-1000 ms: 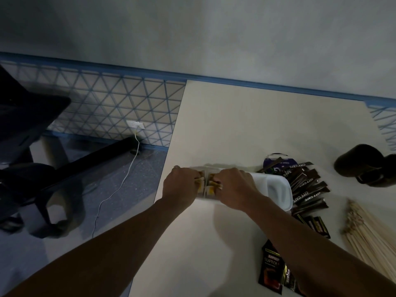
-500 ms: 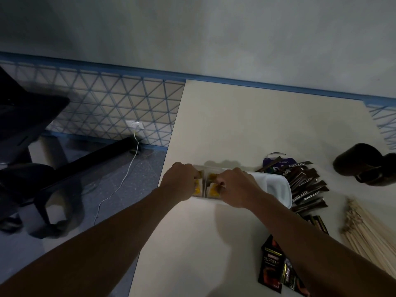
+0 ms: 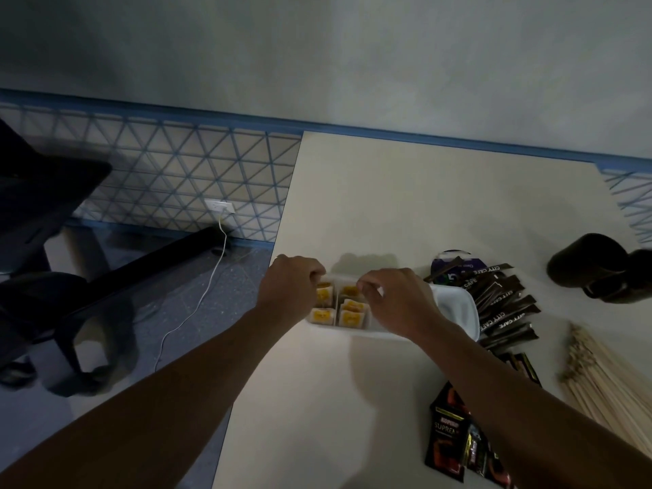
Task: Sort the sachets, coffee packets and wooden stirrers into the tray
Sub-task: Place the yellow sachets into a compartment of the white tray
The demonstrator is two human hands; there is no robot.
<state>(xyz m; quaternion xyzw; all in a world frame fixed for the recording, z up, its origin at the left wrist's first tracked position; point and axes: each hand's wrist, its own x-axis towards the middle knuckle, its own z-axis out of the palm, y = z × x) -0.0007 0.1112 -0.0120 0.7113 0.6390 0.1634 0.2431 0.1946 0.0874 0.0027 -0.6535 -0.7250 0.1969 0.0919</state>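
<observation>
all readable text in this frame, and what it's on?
"CITY CAFE": on the brown stick packets.
"SUPRE", the rest unclear: on the black packet; the line above it is blurred.
Yellow sachets in the tray: print too blurred to read.
Purple disc: lettering too small.

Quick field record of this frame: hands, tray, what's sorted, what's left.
tray: white, on table
sachets: yellow-labelled, in tray's left compartments
left hand: fingers curled over tray's left end; hold unclear
right hand: fingertips at sachets; hold unclear
coffee packets: on table, right of tray
stirrers: heap on table, far right
</observation>
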